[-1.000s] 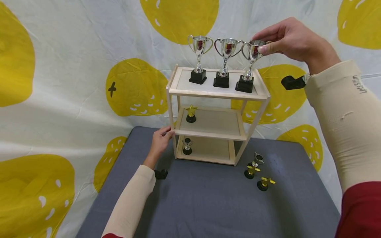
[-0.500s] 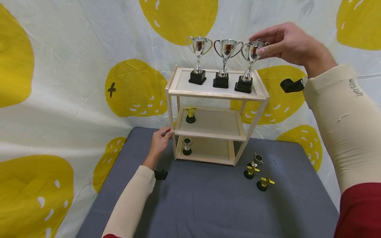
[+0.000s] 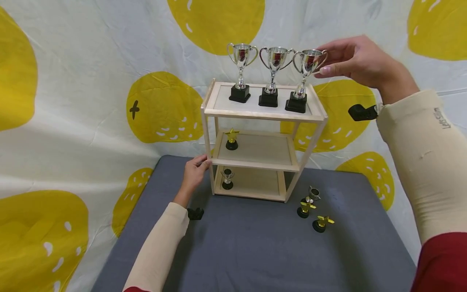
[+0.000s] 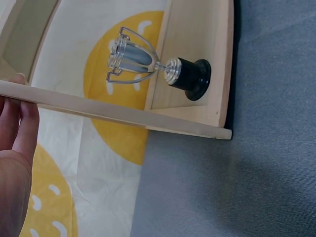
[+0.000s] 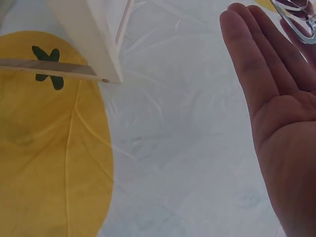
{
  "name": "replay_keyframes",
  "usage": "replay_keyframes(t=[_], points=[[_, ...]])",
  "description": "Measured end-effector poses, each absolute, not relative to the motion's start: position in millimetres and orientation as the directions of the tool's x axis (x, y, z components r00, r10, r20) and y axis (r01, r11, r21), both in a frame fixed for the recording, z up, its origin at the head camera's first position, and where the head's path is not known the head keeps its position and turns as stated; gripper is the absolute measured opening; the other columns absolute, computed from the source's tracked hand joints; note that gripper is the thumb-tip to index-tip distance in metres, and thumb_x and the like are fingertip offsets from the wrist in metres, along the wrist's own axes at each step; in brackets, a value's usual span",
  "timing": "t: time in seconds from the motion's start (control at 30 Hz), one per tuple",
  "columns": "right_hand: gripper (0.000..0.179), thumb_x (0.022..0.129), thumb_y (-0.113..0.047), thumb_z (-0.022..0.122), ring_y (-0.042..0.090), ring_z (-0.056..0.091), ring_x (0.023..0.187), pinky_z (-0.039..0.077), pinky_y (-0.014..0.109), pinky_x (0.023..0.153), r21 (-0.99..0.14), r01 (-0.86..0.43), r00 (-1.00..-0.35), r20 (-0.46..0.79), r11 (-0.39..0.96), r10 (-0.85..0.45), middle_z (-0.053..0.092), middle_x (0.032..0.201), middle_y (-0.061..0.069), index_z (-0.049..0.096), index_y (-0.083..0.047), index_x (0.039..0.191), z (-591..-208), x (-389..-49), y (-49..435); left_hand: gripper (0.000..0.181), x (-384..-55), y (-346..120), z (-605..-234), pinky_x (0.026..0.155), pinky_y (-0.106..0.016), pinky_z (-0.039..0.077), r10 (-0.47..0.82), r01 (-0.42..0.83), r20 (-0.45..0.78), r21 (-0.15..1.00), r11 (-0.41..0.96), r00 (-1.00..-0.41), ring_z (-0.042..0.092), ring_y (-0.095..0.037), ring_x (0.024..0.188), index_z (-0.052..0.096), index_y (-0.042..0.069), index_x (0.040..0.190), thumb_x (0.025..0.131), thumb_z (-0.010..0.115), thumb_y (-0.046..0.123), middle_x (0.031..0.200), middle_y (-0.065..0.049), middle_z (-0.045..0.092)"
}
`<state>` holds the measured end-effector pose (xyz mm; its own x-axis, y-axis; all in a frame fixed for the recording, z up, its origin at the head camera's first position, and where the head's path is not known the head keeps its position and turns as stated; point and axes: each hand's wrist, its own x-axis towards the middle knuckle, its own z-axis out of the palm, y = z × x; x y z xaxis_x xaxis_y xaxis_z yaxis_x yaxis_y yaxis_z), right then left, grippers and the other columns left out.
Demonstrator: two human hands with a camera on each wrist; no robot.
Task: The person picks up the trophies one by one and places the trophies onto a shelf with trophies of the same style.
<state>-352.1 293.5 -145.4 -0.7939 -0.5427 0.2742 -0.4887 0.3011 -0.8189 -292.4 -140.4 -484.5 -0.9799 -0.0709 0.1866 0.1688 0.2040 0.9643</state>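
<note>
A three-tier wooden shelf [image 3: 251,117] stands on the table. On its top tier, in a row, are a left silver trophy cup [image 3: 241,56], a middle one [image 3: 275,61] and a right one [image 3: 306,65], all upright on black bases. My right hand [image 3: 365,65] is beside the right cup, fingers extended and thumb apart, close to its handle [image 5: 312,34]. My left hand [image 3: 194,174] pinches the shelf's left front post [image 4: 94,106] at middle-tier height. A gold star trophy [image 3: 232,138] stands on the middle tier; a small silver cup [image 4: 133,57] is on the bottom tier.
Right of the shelf on the grey table [image 3: 248,247] are another small silver cup [image 3: 313,194], a gold star trophy [image 3: 305,209] and a second star trophy [image 3: 322,223]. A white cloth with yellow fruit shapes [image 3: 91,97] hangs behind.
My right hand has let go of the right trophy cup and drawn slightly right, off its rim. The cup stays upright on the top tier. My left hand keeps its hold on the post.
</note>
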Motion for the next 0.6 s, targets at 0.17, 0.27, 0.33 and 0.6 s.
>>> replay_keyframes(t=[0.17,0.27,0.33,0.6], points=[[0.047,0.093,0.016,0.064,0.013,0.074,0.104,0.059,0.013,0.091,-0.81,-0.506,-0.788,0.295,0.296,-0.54,0.078,0.114,0.001,0.065,-0.002,0.137,-146,-348,297,0.039,-293,-142,-484,0.106,-0.051,0.058,-0.079,0.165,0.184,0.966,0.199,-0.98,0.067,-0.04,0.125,0.065,0.001,0.14,0.104,0.066,0.016,0.144,-0.022,0.063],[0.048,0.095,0.014,0.064,0.012,0.073,0.106,0.058,0.01,0.092,-0.791,-0.512,-0.8,0.298,0.334,-0.521,0.077,0.116,-0.001,0.063,-0.002,0.14,-144,-347,300,0.038,-294,-142,-484,0.106,-0.051,0.058,-0.081,0.165,0.184,0.966,0.201,-0.98,0.068,-0.039,0.124,0.066,0.002,0.14,0.104,0.066,0.016,0.144,-0.021,0.063],[0.049,0.096,0.012,0.065,0.01,0.072,0.105,0.056,0.009,0.091,-0.783,-0.506,-0.814,0.295,0.361,-0.5,0.076,0.118,-0.005,0.062,-0.004,0.142,-143,-346,302,0.038,-294,-142,-485,0.106,-0.051,0.058,-0.081,0.162,0.181,0.965,0.205,-0.98,0.068,-0.039,0.123,0.066,0.002,0.14,0.104,0.066,0.016,0.143,-0.02,0.064],[0.047,0.095,0.012,0.066,0.007,0.07,0.11,0.055,0.007,0.09,-0.825,-0.479,-0.84,0.332,0.3,-0.428,0.075,0.123,-0.007,0.064,-0.005,0.139,-130,-344,303,0.037,-294,-141,-485,0.105,-0.051,0.059,-0.077,0.162,0.179,0.967,0.195,-0.981,0.069,-0.04,0.121,0.066,0.001,0.139,0.104,0.066,0.015,0.138,-0.022,0.065]])
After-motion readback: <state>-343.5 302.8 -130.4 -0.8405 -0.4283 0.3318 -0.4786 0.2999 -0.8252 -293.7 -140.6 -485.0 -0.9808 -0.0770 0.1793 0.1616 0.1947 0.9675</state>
